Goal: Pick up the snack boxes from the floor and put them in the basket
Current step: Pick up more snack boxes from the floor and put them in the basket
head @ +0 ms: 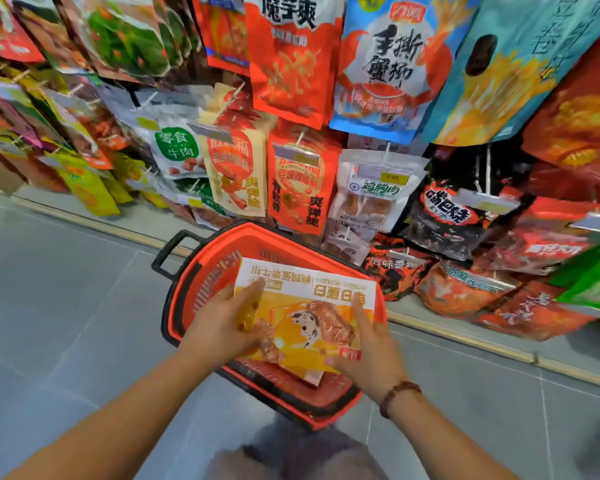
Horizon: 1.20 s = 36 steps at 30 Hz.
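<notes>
Floor (pixel 66 306) grey tile at left. One red basket (pixel 187 289) stands on it, with one black handle (pixel 168 251) at its far-left end. Two hands hold one snack box (pixel 305 292), yellow and white, flat over the basket opening and not on the floor. Left hand (pixel 229 320) grips the box's left edge, fingers curled over its top. Right hand (pixel 371 344) pinches the near-right corner, index finger laid along the top, thumb at the near edge. One beaded bracelet (pixel 397 396) on right wrist. Hanging snack packets (pixel 302 174) fill the rack behind, too many to count.
</notes>
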Available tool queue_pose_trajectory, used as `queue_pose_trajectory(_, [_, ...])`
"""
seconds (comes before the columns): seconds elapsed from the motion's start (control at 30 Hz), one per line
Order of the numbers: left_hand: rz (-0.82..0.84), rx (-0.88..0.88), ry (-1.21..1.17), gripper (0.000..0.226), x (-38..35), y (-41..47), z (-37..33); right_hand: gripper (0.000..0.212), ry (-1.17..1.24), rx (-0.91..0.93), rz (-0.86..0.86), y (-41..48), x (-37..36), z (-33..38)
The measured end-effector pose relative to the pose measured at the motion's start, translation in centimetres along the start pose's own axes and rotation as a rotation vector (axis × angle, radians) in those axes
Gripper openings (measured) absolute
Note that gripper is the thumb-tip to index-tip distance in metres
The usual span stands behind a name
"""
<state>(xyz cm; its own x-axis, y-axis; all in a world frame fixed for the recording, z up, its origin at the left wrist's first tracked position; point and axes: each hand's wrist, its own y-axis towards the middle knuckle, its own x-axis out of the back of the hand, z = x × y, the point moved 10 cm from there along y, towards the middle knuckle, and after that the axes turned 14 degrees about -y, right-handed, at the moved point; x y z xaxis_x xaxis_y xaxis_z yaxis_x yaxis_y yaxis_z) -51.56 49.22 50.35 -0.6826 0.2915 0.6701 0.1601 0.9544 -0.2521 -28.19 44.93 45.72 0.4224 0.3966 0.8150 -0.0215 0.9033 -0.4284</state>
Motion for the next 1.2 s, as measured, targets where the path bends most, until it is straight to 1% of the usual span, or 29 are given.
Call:
queue_pose_trajectory(0.13, [0.1, -0.007, -0.026, 0.089, -2.3, 4.8, 2.5, 0.118, 0.024, -0.077, -0.015, 3.4, -2.2, -1.7])
queue_pose_trajectory(0.2, [0.148, -0.023, -0.027, 0.089, -3.9, 7.4, 3.9, 0.116, 0.073, -0.142, -0.025, 4.7, -3.8, -2.6])
queue_pose_trajectory(0.33, [0.299, -0.069, 0.064, 0.095, -8.4, 12.7, 7.0, 0.113, 0.158, -0.33, -0.031, 6.5, -9.0, -4.9])
queue_pose_trajectory(0.43, [0.439, -0.151, 0.133, 0.096, -12.8, 16.8, 8.8, 0.11, 0.264, -0.512, -0.041, 7.1, -13.9, -6.4])
queue_pose_trajectory(0.53, [0.605, -0.255, 0.184, 0.089, -18.0, 20.5, 10.9, 0.11, 0.37, -0.698, -0.103, 7.4, -18.5, -7.1])
queue_pose_trajectory(0.6, [0.685, -0.332, 0.183, 0.076, -21.1, 22.2, 11.9, 0.102, 0.39, -0.793, -0.127, 7.9, -21.6, -7.1])
queue_pose_trajectory(0.67, [0.756, -0.415, 0.202, 0.064, -24.1, 23.5, 12.7, 0.093, 0.428, -0.866, -0.151, 8.8, -24.2, -7.0])
queue_pose_trajectory(0.7, [0.812, -0.451, 0.26, 0.065, -25.7, 23.8, 13.3, 0.091, 0.452, -0.9, -0.151, 9.4, -25.4, -7.0])
queue_pose_trajectory(0.8, [0.922, -0.531, 0.338, 0.083, -30.6, 25.2, 15.4, 0.093, 0.513, -1.003, -0.123, 11.3, -29.0, -7.6])
queue_pose_trajectory(0.87, [0.955, -0.553, 0.39, 0.087, -33.7, 26.1, 17.2, 0.096, 0.578, -1.093, -0.143, 12.0, -31.4, -8.3])
queue_pose_trajectory(0.97, [1.012, -0.58, 0.496, 0.093, -37.1, 26.2, 18.0, 0.098, 0.644, -1.194, -0.167, 12.7, -34.7, -8.9])
queue_pose_trajectory(1.1, [1.098, -0.663, 0.455, 0.089, -39.6, 27.3, 17.5, 0.102, 0.738, -1.277, -0.236, 13.9, -37.1, -9.1])
queue_pose_trajectory(1.2, [1.177, -0.737, 0.534, 0.079, -41.6, 27.1, 16.8, 0.093, 0.898, -1.324, -0.19, 14.8, -39.3, -8.4])
